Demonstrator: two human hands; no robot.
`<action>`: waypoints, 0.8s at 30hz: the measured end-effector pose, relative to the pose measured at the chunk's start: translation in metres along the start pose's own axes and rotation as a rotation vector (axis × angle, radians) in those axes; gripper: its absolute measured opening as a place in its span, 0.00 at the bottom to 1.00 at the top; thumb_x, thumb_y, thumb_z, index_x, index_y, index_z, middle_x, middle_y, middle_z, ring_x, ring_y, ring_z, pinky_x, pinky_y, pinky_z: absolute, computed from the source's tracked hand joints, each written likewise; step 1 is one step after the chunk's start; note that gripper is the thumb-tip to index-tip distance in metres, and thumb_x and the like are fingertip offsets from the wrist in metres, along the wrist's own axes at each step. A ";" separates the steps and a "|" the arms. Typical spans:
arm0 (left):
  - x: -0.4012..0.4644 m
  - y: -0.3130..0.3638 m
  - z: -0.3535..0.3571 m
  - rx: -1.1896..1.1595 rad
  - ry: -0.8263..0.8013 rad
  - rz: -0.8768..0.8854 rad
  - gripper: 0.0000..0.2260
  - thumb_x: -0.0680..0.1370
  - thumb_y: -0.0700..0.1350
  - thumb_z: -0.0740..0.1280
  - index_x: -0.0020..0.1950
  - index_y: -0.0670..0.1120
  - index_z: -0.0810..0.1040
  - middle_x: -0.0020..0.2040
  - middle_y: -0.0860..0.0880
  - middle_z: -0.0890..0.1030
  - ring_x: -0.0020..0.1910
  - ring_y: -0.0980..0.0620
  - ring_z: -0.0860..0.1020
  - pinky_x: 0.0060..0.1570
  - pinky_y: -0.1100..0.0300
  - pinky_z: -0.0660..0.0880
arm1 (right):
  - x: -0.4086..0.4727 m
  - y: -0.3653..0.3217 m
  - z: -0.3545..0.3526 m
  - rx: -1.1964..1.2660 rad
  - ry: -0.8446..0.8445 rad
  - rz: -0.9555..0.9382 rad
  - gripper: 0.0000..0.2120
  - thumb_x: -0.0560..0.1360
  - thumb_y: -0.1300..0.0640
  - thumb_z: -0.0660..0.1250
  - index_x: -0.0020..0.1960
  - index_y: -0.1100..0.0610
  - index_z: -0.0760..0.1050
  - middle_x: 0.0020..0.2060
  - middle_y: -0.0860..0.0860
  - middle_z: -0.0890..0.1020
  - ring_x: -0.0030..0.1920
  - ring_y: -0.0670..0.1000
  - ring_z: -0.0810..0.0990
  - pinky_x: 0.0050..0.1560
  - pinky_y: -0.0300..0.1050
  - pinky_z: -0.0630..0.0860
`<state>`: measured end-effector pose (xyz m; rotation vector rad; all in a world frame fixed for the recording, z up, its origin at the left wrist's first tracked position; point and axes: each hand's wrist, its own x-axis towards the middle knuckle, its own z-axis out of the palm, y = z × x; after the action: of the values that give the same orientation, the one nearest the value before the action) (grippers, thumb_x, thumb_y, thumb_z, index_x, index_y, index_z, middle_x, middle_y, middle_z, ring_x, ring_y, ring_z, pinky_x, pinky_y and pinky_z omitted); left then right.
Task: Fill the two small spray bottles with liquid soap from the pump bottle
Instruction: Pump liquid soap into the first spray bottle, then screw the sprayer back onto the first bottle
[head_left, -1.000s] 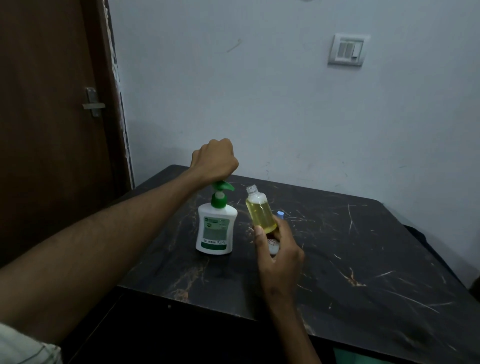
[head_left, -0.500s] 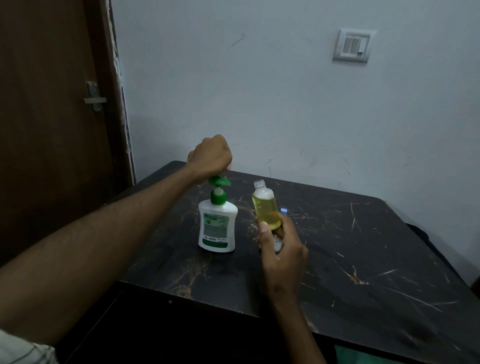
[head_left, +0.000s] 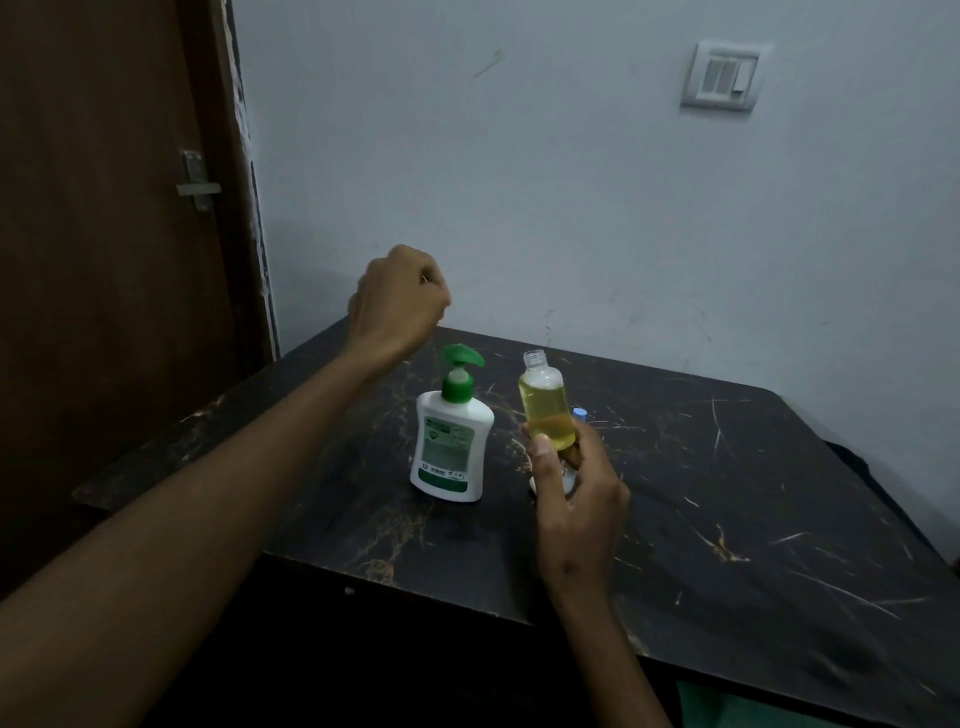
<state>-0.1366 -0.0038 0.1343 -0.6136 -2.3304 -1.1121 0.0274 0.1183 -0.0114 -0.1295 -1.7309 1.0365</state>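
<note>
Right hand (head_left: 576, 499) grips uncapped spray bottle (head_left: 546, 408), mostly full of yellow liquid.
Left hand (head_left: 397, 301) loosely fisted, empty, above pump bottle (head_left: 451, 441), centre frame.

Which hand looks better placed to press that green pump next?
The left hand: it hovers just above the green pump, empty. The right hand is busy holding the open small bottle.
</note>
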 end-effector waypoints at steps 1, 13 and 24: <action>-0.011 -0.001 -0.006 0.009 0.120 0.057 0.10 0.80 0.37 0.63 0.45 0.45 0.84 0.39 0.50 0.84 0.39 0.51 0.83 0.46 0.47 0.84 | 0.000 0.000 0.000 0.003 -0.001 0.001 0.07 0.82 0.50 0.64 0.53 0.53 0.77 0.34 0.45 0.79 0.35 0.46 0.79 0.32 0.31 0.69; -0.189 0.021 0.007 -0.264 -0.040 0.172 0.10 0.79 0.60 0.70 0.56 0.58 0.77 0.51 0.64 0.79 0.53 0.64 0.78 0.49 0.72 0.75 | 0.001 -0.001 0.003 0.028 -0.015 -0.010 0.12 0.81 0.52 0.64 0.59 0.58 0.79 0.34 0.46 0.80 0.34 0.45 0.78 0.34 0.31 0.68; -0.189 0.023 0.026 -0.517 -0.039 -0.001 0.06 0.81 0.55 0.70 0.56 0.59 0.79 0.52 0.62 0.82 0.55 0.62 0.80 0.52 0.67 0.77 | -0.030 -0.038 -0.018 0.049 -0.197 0.038 0.12 0.82 0.55 0.64 0.64 0.53 0.78 0.47 0.41 0.84 0.47 0.42 0.84 0.43 0.33 0.76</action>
<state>0.0185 -0.0056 0.0211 -0.8166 -2.0704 -1.7340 0.0697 0.0891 -0.0060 -0.0296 -1.8843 1.1501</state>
